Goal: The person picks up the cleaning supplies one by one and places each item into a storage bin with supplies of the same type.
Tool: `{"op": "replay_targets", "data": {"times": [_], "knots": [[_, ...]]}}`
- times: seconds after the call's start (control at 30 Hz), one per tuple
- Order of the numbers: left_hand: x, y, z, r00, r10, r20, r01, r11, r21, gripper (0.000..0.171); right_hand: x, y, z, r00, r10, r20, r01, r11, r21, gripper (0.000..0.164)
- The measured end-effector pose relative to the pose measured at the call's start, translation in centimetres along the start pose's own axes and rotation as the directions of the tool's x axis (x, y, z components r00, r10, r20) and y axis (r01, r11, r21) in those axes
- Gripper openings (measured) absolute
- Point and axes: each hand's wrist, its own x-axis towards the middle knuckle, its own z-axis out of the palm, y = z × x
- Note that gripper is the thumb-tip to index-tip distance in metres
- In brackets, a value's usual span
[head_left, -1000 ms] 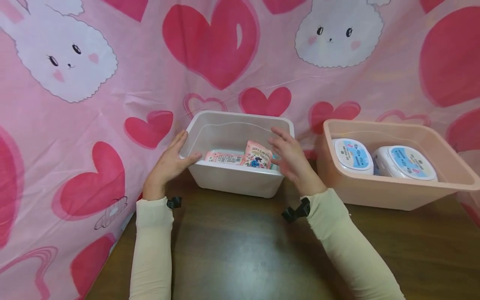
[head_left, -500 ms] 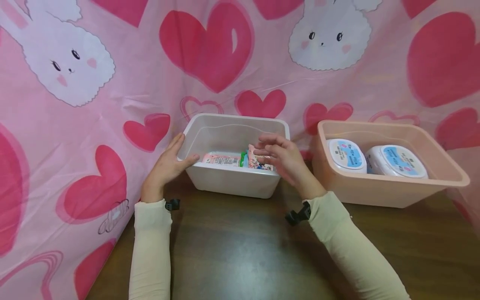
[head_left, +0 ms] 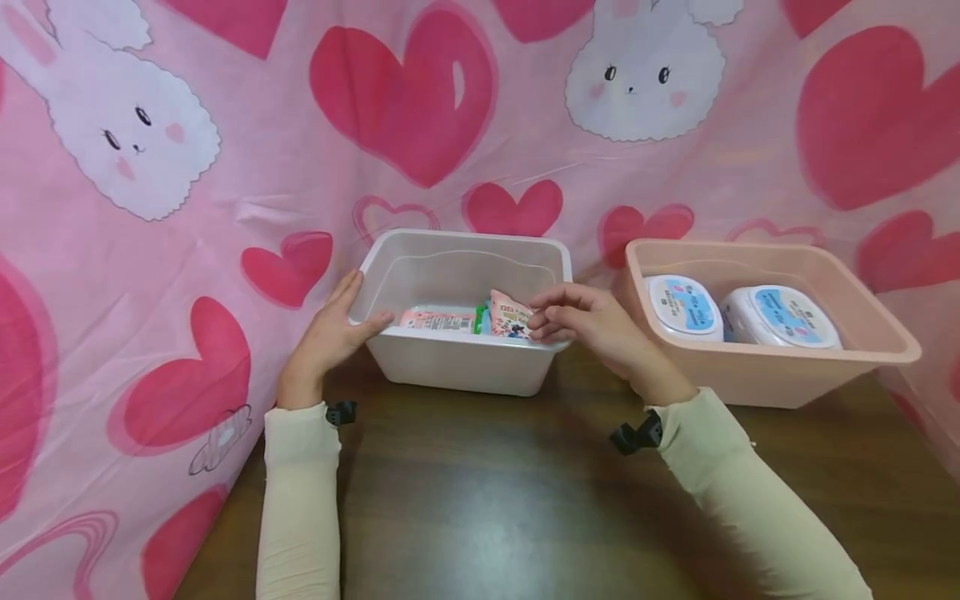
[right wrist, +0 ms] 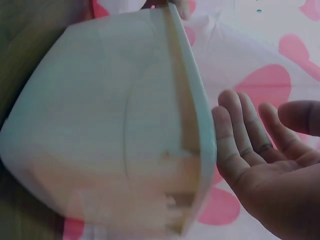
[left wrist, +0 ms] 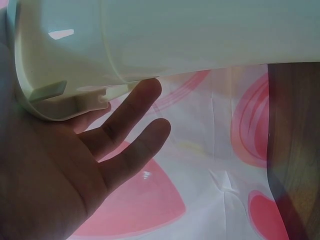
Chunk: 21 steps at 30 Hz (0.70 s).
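A white plastic bin (head_left: 457,362) stands upright on the table. At its left front corner my left hand (head_left: 322,337) grips the rim, thumb over the front edge. Fingers (left wrist: 127,112) reach under the rim in the left wrist view; the thumb is hidden there. Inside the bin, a pink printed packet (head_left: 508,315) leans at the right, near a flat-lying pink packet (head_left: 437,321) and a green-edged one (head_left: 480,319), partly hidden. My right hand (head_left: 607,329) hovers by the right rim, fingers loosely bent. The right wrist view shows nothing in its palm.
To the right stands a peach bin (head_left: 772,379) with two white lidded tubs (head_left: 682,307) bearing blue labels. Both bins are on a dark wooden table (head_left: 465,483). A pink cloth (head_left: 420,92) with hearts and rabbits hangs close behind them.
My right hand reached over the bin's right part, then drew back to the right. The leaning packet shifted right, exposing the green-edged one. My left hand stays on the corner.
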Motion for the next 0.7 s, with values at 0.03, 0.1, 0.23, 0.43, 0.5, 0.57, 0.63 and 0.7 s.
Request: {"op": "replay_targets", "data": {"times": [0.03, 0.1, 0.23, 0.43, 0.5, 0.57, 0.63, 0.7], "knots": [[0.0, 0.0, 0.0, 1.0, 0.0, -0.002, 0.0, 1.0, 0.003, 0.097, -0.2, -0.1, -0.3, 1.0, 0.001, 0.007, -0.001, 1.0, -0.025, 0.028], [-0.1, -0.1, -0.1, 1.0, -0.003, -0.002, 0.003, 1.0, 0.005, 0.097, -0.6, -0.2, -0.8, 1.0, 0.002, 0.026, 0.0, 0.997, -0.074, 0.029], [-0.2, -0.1, -0.1, 1.0, -0.007, 0.002, 0.007, 1.0, 0.01, 0.098, -1.3, -0.4, -1.8, 0.998, -0.025, 0.06, 0.035, 0.985, -0.169, 0.028], [0.0, -0.2, 0.0, 1.0, 0.003, -0.003, -0.003, 1.0, 0.007, 0.098, -2.5, -0.6, -3.2, 0.996, -0.02, 0.086, 0.041, 0.966, -0.255, 0.025], [0.0, -0.2, 0.0, 1.0, 0.004, -0.006, -0.004, 1.0, 0.007, 0.098, -3.0, -0.8, -3.7, 0.996, -0.024, 0.09, 0.05, 0.953, -0.298, 0.024], [0.1, -0.2, 0.1, 1.0, 0.006, -0.01, -0.006, 1.0, 0.003, 0.098, -3.7, -0.9, -4.2, 0.996, -0.028, 0.082, 0.057, 0.926, -0.374, 0.024], [0.1, -0.1, 0.1, 1.0, 0.01, -0.01, -0.01, 1.0, -0.001, 0.098, -4.4, -1.1, -4.9, 0.997, -0.034, 0.068, 0.062, 0.877, -0.477, 0.023], [0.1, 0.0, 0.1, 1.0, 0.015, -0.01, -0.015, 1.0, -0.004, 0.098, -5.2, -1.3, -5.7, 0.997, -0.05, 0.058, 0.074, 0.811, -0.58, 0.022]]}}
